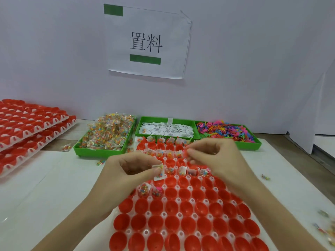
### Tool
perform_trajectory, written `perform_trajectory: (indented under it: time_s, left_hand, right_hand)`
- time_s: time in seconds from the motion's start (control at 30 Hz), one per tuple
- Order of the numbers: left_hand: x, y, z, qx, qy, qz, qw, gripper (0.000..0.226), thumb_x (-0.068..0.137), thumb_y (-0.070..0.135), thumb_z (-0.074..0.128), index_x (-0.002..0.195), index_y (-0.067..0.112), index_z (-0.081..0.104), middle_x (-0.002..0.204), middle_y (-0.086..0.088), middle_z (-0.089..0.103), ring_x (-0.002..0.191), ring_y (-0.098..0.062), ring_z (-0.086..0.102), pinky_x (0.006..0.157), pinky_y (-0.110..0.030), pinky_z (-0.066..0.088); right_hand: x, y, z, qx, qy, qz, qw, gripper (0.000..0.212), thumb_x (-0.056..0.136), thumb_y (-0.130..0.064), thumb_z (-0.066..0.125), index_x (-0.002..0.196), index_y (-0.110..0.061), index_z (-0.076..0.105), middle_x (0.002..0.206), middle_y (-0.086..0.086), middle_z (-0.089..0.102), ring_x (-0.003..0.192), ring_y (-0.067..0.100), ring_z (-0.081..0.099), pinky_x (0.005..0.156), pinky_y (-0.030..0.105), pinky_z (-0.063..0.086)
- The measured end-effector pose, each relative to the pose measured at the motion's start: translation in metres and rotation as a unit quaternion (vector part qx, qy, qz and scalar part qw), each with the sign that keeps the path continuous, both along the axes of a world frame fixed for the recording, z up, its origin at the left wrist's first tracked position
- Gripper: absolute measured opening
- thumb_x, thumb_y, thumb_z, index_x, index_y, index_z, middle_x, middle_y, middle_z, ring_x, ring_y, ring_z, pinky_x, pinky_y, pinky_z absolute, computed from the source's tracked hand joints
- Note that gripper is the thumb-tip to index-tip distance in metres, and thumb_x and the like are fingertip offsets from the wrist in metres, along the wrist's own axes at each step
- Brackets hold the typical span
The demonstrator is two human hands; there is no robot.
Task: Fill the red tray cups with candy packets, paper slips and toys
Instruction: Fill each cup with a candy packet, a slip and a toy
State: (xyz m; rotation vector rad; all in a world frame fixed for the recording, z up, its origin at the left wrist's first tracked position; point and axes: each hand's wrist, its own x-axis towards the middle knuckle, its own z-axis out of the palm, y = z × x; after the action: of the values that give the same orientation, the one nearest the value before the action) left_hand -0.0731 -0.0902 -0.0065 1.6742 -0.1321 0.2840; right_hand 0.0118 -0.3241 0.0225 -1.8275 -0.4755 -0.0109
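The right hand (215, 158) is curled, fingertips drawn together at its left side, but what they pinch is too small and blurred to name; only a hint of pink shows there. That hand and its forearm hide the right-hand cups of the tray (181, 205) beneath them, and the left forearm covers the tray's left edge. The tray's near end runs out of view at the bottom.

The left hand (130, 167) pinches a slip (159, 173) between thumb and fingers, with a bit of coloured candy against it. The slip hangs just over the cups, right of the left fingertips and left of the right hand.

Beyond the slip, several far rows of cups already hold packets and slips, some standing up out of the cups. Just below the left hand, two cups hold candy packets (150, 191). The cups nearer than that show bare red.

Past both hands stand three green bins side by side: the left bin (101, 151) heaped with candy packets, the middle bin (145, 122) holding white slips, the right bin (253, 144) holding bright plastic toys. Far left of the left hand lies a stack of red trays (32, 127), cut off at the frame edge. A few stray packets lie on the white table (45, 178).
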Motion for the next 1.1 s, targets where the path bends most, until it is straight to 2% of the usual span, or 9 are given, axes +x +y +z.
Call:
perform_trajectory:
  time_s: [0.17,0.3,0.47,0.53,0.63,0.8,0.93,1.0,1.1]
  left_hand:
    - [-0.003,-0.008,-0.004,0.030,-0.050,-0.016,0.998,0.017,0.075,0.015,0.089,0.091,0.018,0.083,0.086,-0.006,0.079,0.082,-0.023,0.077,0.075,-0.029,0.062]
    - [0.000,-0.008,-0.006,0.079,-0.114,-0.001,0.990,0.019,0.074,0.013,0.088,0.092,0.019,0.084,0.096,-0.003,0.071,0.083,-0.019,0.074,0.074,-0.023,0.059]
    - [0.000,-0.010,-0.011,0.115,-0.151,0.006,0.982,0.017,0.077,0.020,0.087,0.093,0.026,0.083,0.091,-0.003,0.075,0.085,-0.023,0.075,0.076,-0.031,0.061]
    - [0.000,-0.010,-0.012,0.120,-0.153,0.018,0.981,0.016,0.076,0.022,0.088,0.091,0.026,0.082,0.090,-0.003,0.075,0.084,-0.024,0.074,0.076,-0.033,0.061]
    - [0.000,-0.009,-0.013,0.104,-0.147,0.020,0.984,0.017,0.075,0.021,0.089,0.091,0.025,0.083,0.089,-0.002,0.076,0.083,-0.021,0.076,0.076,-0.028,0.061]
    - [0.000,-0.011,-0.017,0.144,-0.141,0.008,0.979,0.018,0.078,0.021,0.087,0.094,0.027,0.084,0.089,0.008,0.078,0.082,-0.012,0.077,0.073,-0.025,0.062]
    - [0.000,-0.011,-0.019,0.181,-0.134,-0.012,0.974,0.018,0.081,0.020,0.084,0.098,0.027,0.084,0.091,0.013,0.077,0.085,-0.012,0.075,0.074,-0.025,0.062]
    - [0.001,-0.012,-0.019,0.234,-0.154,0.003,0.960,0.016,0.081,0.023,0.085,0.096,0.029,0.084,0.089,0.017,0.075,0.089,-0.012,0.071,0.077,-0.025,0.058]
    - [0.002,-0.015,-0.020,0.335,-0.176,0.045,0.925,0.017,0.076,0.027,0.089,0.090,0.035,0.083,0.081,0.027,0.067,0.094,-0.008,0.053,0.080,-0.018,0.047]
  right_hand:
    - [-0.043,0.026,-0.019,-0.055,-0.052,0.025,0.997,0.011,0.088,-0.015,0.078,0.084,-0.025,0.080,0.073,-0.005,0.076,0.066,0.009,0.073,0.066,0.019,0.056]
    - [-0.050,0.025,-0.023,-0.031,-0.058,0.043,0.997,0.012,0.090,-0.014,0.075,0.087,-0.025,0.079,0.076,-0.005,0.076,0.070,0.011,0.073,0.067,0.018,0.055]
    - [-0.047,0.019,-0.023,-0.020,-0.052,0.060,0.997,0.013,0.092,-0.012,0.074,0.091,-0.023,0.080,0.081,-0.005,0.077,0.077,0.011,0.074,0.072,0.018,0.056]
    - [-0.047,0.017,-0.023,-0.021,-0.048,0.071,0.996,0.014,0.093,-0.013,0.072,0.094,-0.024,0.080,0.084,-0.006,0.077,0.080,0.010,0.075,0.075,0.018,0.056]
    - [-0.047,0.014,-0.023,-0.038,-0.041,0.091,0.994,0.012,0.090,-0.017,0.077,0.096,-0.027,0.080,0.090,-0.009,0.078,0.088,0.008,0.075,0.080,0.019,0.057]
    - [-0.044,0.011,-0.026,-0.075,-0.040,0.077,0.993,0.012,0.086,-0.017,0.082,0.092,-0.027,0.079,0.087,-0.009,0.078,0.084,0.007,0.075,0.079,0.024,0.059]
    - [-0.043,0.011,-0.029,-0.113,-0.053,0.045,0.991,0.023,0.084,-0.017,0.083,0.100,-0.032,0.077,0.086,-0.011,0.077,0.084,0.006,0.074,0.079,0.026,0.061]
    - [-0.044,0.011,-0.030,-0.140,-0.071,0.035,0.987,0.025,0.084,-0.016,0.082,0.102,-0.033,0.077,0.084,-0.012,0.076,0.082,0.004,0.073,0.076,0.023,0.059]
    - [-0.046,0.015,-0.032,-0.189,-0.102,0.045,0.976,0.020,0.085,-0.014,0.080,0.096,-0.031,0.079,0.079,-0.017,0.075,0.078,0.000,0.070,0.067,0.013,0.050]
